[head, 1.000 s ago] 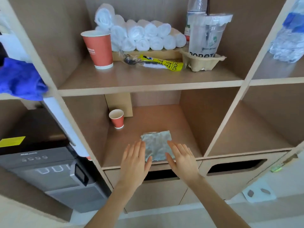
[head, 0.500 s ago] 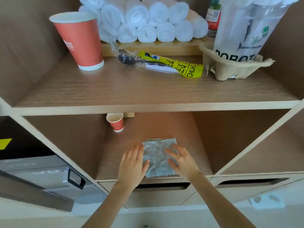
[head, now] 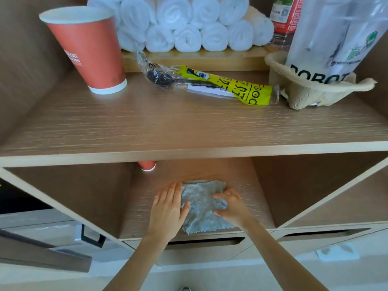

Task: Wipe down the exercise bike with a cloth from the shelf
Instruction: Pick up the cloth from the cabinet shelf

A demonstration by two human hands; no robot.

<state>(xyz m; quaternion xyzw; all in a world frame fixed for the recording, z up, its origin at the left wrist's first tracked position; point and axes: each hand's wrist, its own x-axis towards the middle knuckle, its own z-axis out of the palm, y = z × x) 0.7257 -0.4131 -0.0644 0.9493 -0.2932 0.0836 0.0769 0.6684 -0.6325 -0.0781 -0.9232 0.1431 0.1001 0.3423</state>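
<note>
A grey cloth (head: 202, 206) lies on the lower shelf (head: 147, 208) of a wooden shelf unit, near its front edge. My left hand (head: 168, 208) rests flat on the cloth's left edge, fingers straight and thumb on the fabric. My right hand (head: 228, 205) sits on the cloth's right side with fingers curled, bunching the fabric between fingers and thumb. The exercise bike is not in view.
On the upper shelf (head: 189, 131) stand a large red paper cup (head: 88, 51), rolled white towels (head: 189, 26), a wrapped yellow packet (head: 220, 85) and a cardboard cup carrier (head: 310, 89). A small red cup (head: 147, 165) sits at the back of the lower shelf. A grey appliance (head: 52, 238) stands at left.
The view has moved closer to the shelf. Both hands slid forward from the cloth's near edge onto it, and my right hand's fingers have curled into the fabric.
</note>
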